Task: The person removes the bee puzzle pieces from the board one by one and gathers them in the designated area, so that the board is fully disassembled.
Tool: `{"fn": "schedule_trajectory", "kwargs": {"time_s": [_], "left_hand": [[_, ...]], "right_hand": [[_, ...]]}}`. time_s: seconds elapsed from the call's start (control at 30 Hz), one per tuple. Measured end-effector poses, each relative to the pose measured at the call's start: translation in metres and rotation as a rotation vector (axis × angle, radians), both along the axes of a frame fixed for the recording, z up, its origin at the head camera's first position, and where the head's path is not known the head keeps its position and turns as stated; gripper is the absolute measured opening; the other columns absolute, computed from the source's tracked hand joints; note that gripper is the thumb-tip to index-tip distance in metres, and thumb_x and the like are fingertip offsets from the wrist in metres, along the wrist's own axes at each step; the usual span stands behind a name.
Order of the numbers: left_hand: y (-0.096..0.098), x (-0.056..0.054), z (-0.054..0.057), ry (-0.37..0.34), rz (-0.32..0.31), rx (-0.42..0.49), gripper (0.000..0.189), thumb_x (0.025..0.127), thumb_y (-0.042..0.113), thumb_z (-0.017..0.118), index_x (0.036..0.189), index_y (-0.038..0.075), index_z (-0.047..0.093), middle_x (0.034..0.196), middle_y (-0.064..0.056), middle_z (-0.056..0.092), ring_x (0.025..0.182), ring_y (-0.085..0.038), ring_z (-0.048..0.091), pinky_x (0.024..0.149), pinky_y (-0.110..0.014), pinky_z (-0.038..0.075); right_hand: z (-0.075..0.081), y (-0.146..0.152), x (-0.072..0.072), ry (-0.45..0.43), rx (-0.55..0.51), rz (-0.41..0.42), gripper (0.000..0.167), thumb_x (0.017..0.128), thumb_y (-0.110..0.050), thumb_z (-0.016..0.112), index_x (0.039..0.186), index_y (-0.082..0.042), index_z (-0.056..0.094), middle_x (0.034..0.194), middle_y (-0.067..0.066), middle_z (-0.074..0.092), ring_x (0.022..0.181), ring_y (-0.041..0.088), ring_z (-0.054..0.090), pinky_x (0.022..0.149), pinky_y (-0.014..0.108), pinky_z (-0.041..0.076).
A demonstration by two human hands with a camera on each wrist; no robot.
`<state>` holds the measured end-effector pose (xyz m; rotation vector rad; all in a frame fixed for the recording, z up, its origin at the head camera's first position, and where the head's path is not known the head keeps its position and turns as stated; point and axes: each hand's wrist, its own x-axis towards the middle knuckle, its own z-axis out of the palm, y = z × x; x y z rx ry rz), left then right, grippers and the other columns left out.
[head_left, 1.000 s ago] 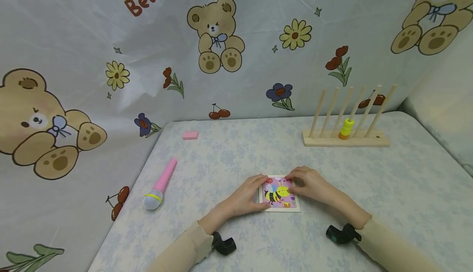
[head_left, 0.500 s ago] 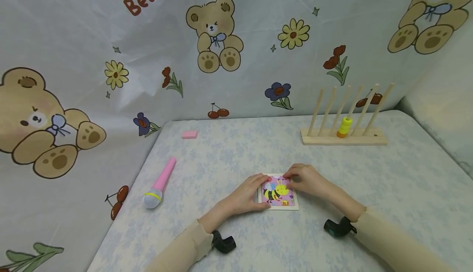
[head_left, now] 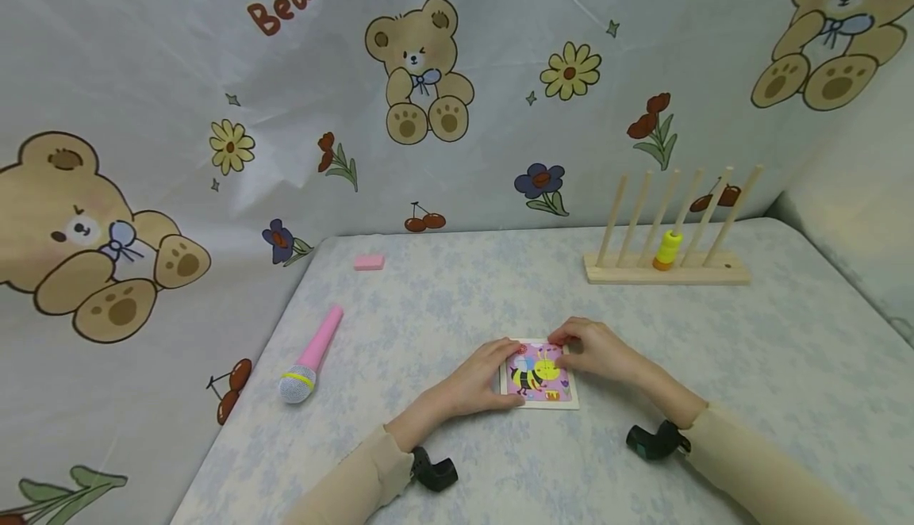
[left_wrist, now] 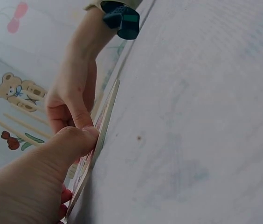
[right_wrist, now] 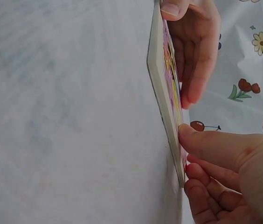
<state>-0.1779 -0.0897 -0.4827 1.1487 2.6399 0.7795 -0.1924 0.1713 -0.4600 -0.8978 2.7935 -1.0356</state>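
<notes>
A small square jigsaw puzzle [head_left: 537, 382] lies on the table, its pink picture showing a yellow-and-black bee inside a pale wooden frame. My left hand [head_left: 471, 386] holds its left side, the thumb on the near edge and the fingers at the far left corner. At the upper right, my right hand [head_left: 603, 353] has its thumb on the picture and its curled fingers at the rim. The right wrist view shows the puzzle [right_wrist: 157, 65] edge-on, with the right thumb [right_wrist: 206, 140] pressing its face. In the left wrist view, the left thumb [left_wrist: 75, 142] overlaps the right fingertips.
A pink toy microphone [head_left: 312, 357] lies to the left, and a pink block [head_left: 369, 262] sits farther back. At the back right stands a wooden peg rack [head_left: 667, 274] with yellow and orange rings [head_left: 667, 250] on one peg. A bear-print cloth [head_left: 485, 176] hangs behind the table.
My right hand has shifted slightly left, its thumb and fingers now closer together at the puzzle's upper right. The left hand keeps its hold, and the puzzle stays in place.
</notes>
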Motion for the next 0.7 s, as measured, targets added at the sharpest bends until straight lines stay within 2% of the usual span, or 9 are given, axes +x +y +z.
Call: {"fn": "schedule_trajectory", "kwargs": {"time_s": [0.2, 0.47, 0.6, 0.7], "left_hand": [[-0.0010, 0.0003, -0.0004, -0.003, -0.006, 0.004, 0.081, 0.084, 0.044, 0.068, 0.147, 0.007, 0.031, 0.149, -0.008, 0.031, 0.137, -0.020, 0.024, 0.109, -0.035, 0.025], [-0.0010, 0.0011, -0.0034, -0.029, 0.000, 0.004, 0.081, 0.084, 0.043, 0.069, 0.147, 0.008, 0.031, 0.150, -0.007, 0.029, 0.138, -0.019, 0.023, 0.109, -0.035, 0.025], [-0.0009, 0.0009, -0.0039, -0.008, 0.000, 0.003, 0.081, 0.084, 0.044, 0.068, 0.147, 0.008, 0.030, 0.150, -0.007, 0.030, 0.137, -0.018, 0.024, 0.109, -0.035, 0.025], [-0.0006, 0.0000, -0.0025, 0.002, -0.004, 0.009, 0.081, 0.084, 0.043, 0.068, 0.147, 0.008, 0.031, 0.149, -0.007, 0.030, 0.137, -0.018, 0.024, 0.109, -0.035, 0.025]], "right_hand": [[-0.0006, 0.0011, -0.0011, -0.009, -0.022, 0.016, 0.031, 0.078, -0.015, 0.078, 0.106, -0.003, 0.069, 0.095, 0.001, 0.061, 0.085, 0.016, 0.055, 0.074, 0.031, 0.048], [-0.0063, 0.0024, -0.0028, -0.027, -0.011, 0.023, 0.028, 0.079, -0.017, 0.078, 0.104, -0.008, 0.070, 0.095, -0.003, 0.060, 0.085, 0.013, 0.052, 0.074, 0.030, 0.047], [-0.0071, 0.0015, -0.0020, 0.009, -0.012, 0.032, 0.027, 0.079, -0.015, 0.078, 0.104, -0.009, 0.070, 0.097, -0.002, 0.058, 0.087, 0.014, 0.052, 0.075, 0.032, 0.047], [-0.0056, -0.0001, -0.0007, 0.034, -0.010, 0.032, 0.027, 0.078, -0.013, 0.077, 0.104, -0.008, 0.069, 0.100, 0.000, 0.059, 0.091, 0.016, 0.054, 0.080, 0.038, 0.048]]}}
